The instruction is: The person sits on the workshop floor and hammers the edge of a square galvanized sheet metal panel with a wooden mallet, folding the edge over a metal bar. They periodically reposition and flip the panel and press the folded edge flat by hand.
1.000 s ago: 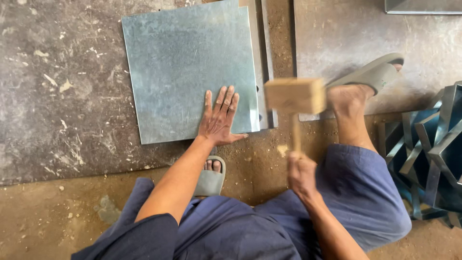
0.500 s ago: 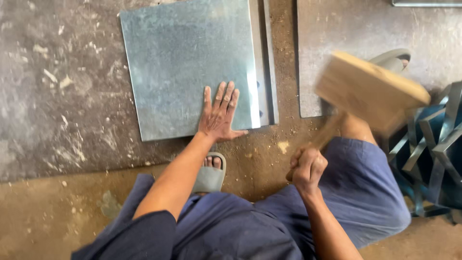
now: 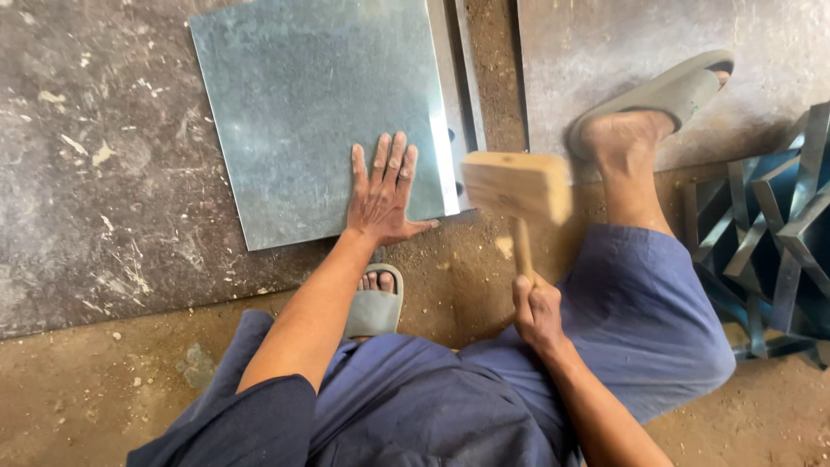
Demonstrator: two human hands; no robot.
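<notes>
**Mallet brought back down to the sheet's edge**

Half a second ago the pale wooden mallet with a block head (image 3: 516, 186) was swung up and away to the right, blurred in motion; now its head is low again, just right of the near right-hand edge of the flat square sheet of grey galvanised metal (image 3: 320, 112). A second ago it sat in much the same low place, so this looks like one stroke in a run of blows along that folded edge. The sheet itself has not shifted and the left hand has kept its spot.

The left hand (image 3: 383, 195) lies palm down on the sheet's near right corner, fingers (image 3: 381, 160) spread and flat, pointing away from the body; the sheet stretches ahead and to the left of them, with its edge just right of the thumb. The right hand (image 3: 536, 311) is wrapped tight round the mallet's handle, fingers closed about it, the head standing beyond the knuckles and close to the left thumb but apart from it.

The sheet rests on the scuffed concrete floor (image 3: 95, 173). A grey sandal (image 3: 374, 303) sits just behind the left wrist.
</notes>
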